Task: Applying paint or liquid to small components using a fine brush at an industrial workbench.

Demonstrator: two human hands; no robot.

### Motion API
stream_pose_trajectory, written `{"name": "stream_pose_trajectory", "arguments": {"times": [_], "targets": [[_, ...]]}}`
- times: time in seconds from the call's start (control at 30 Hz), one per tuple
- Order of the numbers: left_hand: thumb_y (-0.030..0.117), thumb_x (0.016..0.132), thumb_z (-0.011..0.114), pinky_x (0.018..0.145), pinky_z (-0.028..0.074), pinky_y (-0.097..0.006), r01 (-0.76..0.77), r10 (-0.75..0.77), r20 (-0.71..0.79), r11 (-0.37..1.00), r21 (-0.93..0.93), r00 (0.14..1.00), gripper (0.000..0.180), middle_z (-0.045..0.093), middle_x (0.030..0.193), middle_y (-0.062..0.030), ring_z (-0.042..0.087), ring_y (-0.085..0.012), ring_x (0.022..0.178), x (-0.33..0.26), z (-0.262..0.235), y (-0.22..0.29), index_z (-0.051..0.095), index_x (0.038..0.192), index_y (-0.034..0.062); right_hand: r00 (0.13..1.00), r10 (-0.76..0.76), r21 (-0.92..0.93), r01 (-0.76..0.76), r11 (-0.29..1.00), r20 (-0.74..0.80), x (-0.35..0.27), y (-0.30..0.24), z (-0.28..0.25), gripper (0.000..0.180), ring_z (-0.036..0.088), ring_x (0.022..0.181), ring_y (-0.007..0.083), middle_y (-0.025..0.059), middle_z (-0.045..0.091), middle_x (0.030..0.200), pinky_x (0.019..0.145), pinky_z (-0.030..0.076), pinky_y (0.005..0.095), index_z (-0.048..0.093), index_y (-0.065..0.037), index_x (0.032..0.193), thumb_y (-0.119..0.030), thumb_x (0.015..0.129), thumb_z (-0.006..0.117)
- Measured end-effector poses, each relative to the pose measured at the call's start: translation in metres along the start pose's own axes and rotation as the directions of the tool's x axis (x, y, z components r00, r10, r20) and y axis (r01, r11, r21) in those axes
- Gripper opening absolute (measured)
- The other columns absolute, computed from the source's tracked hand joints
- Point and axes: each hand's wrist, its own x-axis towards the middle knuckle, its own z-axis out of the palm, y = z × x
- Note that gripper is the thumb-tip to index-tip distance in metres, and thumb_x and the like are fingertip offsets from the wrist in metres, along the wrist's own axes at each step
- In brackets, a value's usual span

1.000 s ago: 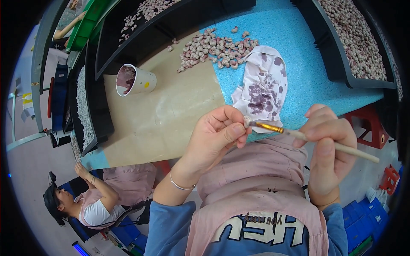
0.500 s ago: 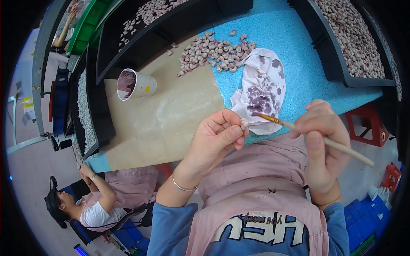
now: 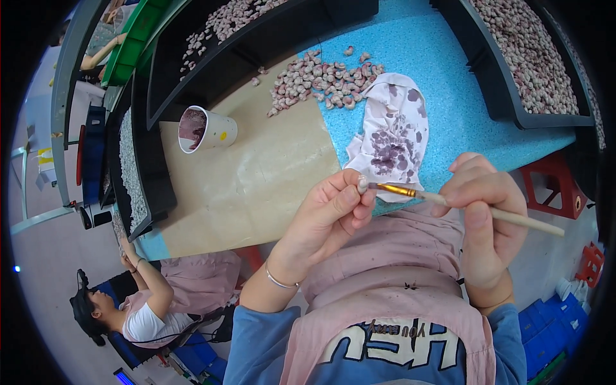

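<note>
- The blue tabletop (image 3: 465,128) is lying under the work, and the hands are hovering about its near edge, so a dropped piece could be rolling off toward the lap
- The brown sheet (image 3: 247,176) is covering the left part; stray paint could be marking it
- The stained white cloth (image 3: 391,122) is lying just beyond the hands, and its wet-looking blotches could be smearing anything brushing against them
- The heap of small shell-like pieces (image 3: 311,80) is sitting on the far side, touching or nearly touching the cloth, so a tugged cloth could be scattering it
- The right hand (image 3: 487,208) is gripping the brush handle between curled fingers; a jerk could be sending the tip sideways
- The left hand (image 3: 327,208) is pinching one piece between thumb and forefinger; too loose a pinch could be letting it twist
- The white cup (image 3: 221,130) is resting at the left, stained purple inside; a swinging sleeve could be tipping it
- The brush (image 3: 401,190) is pointing left, bristles at the piece; overloading could be blotching it or wetting the fingertips
- The pinched piece (image 3: 363,184) is sitting at the left fingertips, near the cloth's near end, partly hidden
</note>
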Motion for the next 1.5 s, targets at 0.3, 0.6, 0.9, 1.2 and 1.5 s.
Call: {"name": "stream_pose_trajectory", "arguments": {"times": [0.3, 0.6, 0.9, 1.2, 1.5], "targets": [[0.018, 0.088, 0.054, 0.06, 0.039, -0.019, -0.019, 0.017, -0.016, 0.996, -0.089, 1.0, 0.015, 0.052, 0.084, -0.0023, 0.044, -0.0078, 0.069, 0.002, 0.007, -0.007, 0.05, 0.095, 0.0063, 0.988, -0.096, -0.17, 0.115, 0.979, 0.12, 0.004, -0.001, -0.005, 0.006, 0.05, 0.062, 0.0197, 0.0068, 0.058, 0.071, 0.063, 0.039, 0.0303, 0.058, -0.001, 0.078, -0.005, 0.078, 0.054], [0.016, 0.087, 0.055, 0.062, 0.041, -0.019, -0.066, 0.063, -0.07, 0.997, -0.042, 0.996, 0.012, 0.053, 0.085, -0.0024, 0.047, -0.007, 0.07, 0.003, 0.006, -0.007, 0.051, 0.093, 0.0067, 0.988, -0.098, -0.278, 0.129, 0.952, 0.121, 0.003, -0.001, -0.006, 0.006, 0.05, 0.062, 0.0222, 0.0079, 0.058, 0.071, 0.064, 0.04, 0.0328, 0.059, -0.001, 0.078, -0.006, 0.074, 0.058], [0.016, 0.087, 0.056, 0.062, 0.041, -0.019, -0.063, 0.062, -0.058, 0.998, -0.022, 0.996, 0.012, 0.054, 0.085, -0.0028, 0.047, -0.0072, 0.069, 0.003, 0.003, -0.008, 0.052, 0.093, 0.0069, 0.994, -0.095, -0.272, 0.108, 0.956, 0.06, 0.0, 0.004, -0.007, 0.008, 0.049, 0.063, 0.0195, 0.0075, 0.058, 0.071, 0.065, 0.039, 0.0316, 0.057, -0.002, 0.079, -0.008, 0.081, 0.053], [0.012, 0.088, 0.053, 0.065, 0.045, -0.021, -0.116, 0.117, -0.129, 0.993, 0.01, 0.985, 0.011, 0.056, 0.09, -0.0057, 0.051, -0.0095, 0.073, 0.011, -0.006, 0.027, 0.052, 0.096, 0.0038, 0.985, -0.041, -0.075, 0.029, 0.997, -0.167, -0.005, 0.009, -0.016, 0.017, 0.048, 0.063, 0.0133, 0.0077, 0.054, 0.071, 0.063, 0.037, 0.0266, 0.051, -0.001, 0.085, -0.016, 0.09, 0.044], [0.003, 0.087, 0.05, 0.078, 0.048, -0.025, -0.563, 0.71, 0.085, 0.474, 0.677, 0.7, 0.011, 0.059, 0.097, -0.0104, 0.057, -0.0145, 0.084, 0.05, 0.028, 0.127, 0.054, 0.095, -0.0045, 0.983, -0.007, -0.078, -0.008, 0.997, -0.184, -0.011, 0.015, -0.019, 0.017, 0.048, 0.063, 0.0129, 0.0073, 0.054, 0.07, 0.063, 0.037, 0.0262, 0.05, -0.002, 0.084, -0.016, 0.09, 0.044]]}}
